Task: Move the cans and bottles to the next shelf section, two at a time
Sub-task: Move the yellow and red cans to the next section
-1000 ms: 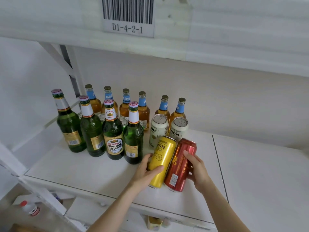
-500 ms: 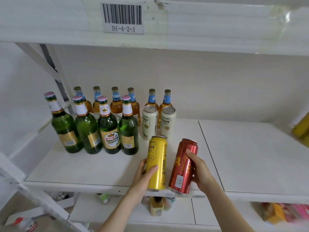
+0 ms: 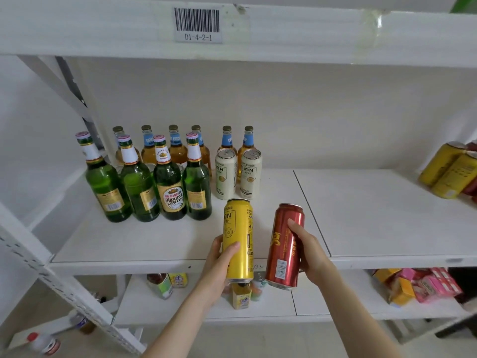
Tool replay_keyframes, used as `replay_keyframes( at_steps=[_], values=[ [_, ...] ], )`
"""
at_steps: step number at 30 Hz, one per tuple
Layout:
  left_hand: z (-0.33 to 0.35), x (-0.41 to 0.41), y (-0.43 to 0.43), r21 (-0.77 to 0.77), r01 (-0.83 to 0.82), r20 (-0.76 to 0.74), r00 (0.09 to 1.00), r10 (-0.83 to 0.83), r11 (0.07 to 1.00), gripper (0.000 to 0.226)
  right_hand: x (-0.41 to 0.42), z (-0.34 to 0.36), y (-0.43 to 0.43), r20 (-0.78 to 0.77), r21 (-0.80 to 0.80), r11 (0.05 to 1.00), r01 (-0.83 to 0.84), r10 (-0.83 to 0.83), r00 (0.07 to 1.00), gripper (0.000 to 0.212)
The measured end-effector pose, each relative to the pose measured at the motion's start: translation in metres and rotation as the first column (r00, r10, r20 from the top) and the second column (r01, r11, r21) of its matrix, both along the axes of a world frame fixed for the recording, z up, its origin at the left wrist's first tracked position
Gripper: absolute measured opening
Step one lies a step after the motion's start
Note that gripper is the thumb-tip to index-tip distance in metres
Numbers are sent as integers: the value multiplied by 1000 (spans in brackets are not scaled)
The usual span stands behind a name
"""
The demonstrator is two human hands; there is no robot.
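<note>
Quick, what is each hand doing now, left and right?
Left hand: grips the yellow can.
Right hand: grips the red can.

White flat shelf board (image 3: pixel 154 241). Landmark: two pale cream aluminium cans (image 3: pixel 225 174), upright, side by side. Left of them: row of four green glass bottles (image 3: pixel 167 192), upright. Behind and to their left: six amber glass bottles with blue neck labels (image 3: pixel 178 151). Right of them: board seam (image 3: pixel 311 213). Well beyond it: yellow metal cans (image 3: pixel 449 171), cut off at the frame edge.
</note>
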State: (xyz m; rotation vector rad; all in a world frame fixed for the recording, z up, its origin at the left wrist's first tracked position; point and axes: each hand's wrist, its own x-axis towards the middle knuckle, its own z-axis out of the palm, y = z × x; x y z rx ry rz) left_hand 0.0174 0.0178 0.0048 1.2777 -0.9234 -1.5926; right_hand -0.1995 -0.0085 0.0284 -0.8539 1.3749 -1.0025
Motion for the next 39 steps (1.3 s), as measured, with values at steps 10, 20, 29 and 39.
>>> replay_keyframes(
  at_steps=[10,20,29,39],
  values=[
    [20,-25,5,-101,28,24,999,-25,994,45,-26,21,13,22,-35,999,30,-29,999,69],
    [25,-100,26,-144,23,81,997,-12,989,48,-105,36,34,19,-45,999,24,-23,1000,44],
    [35,-210,56,-158,4,21,1000,0,988,48,-217,50,64,-6,-60,998,17,-18,1000,46],
    [38,-313,53,-167,126,86,990,-113,978,55,-324,59,77,-9,-70,995,71,-72,997,48]
  ],
)
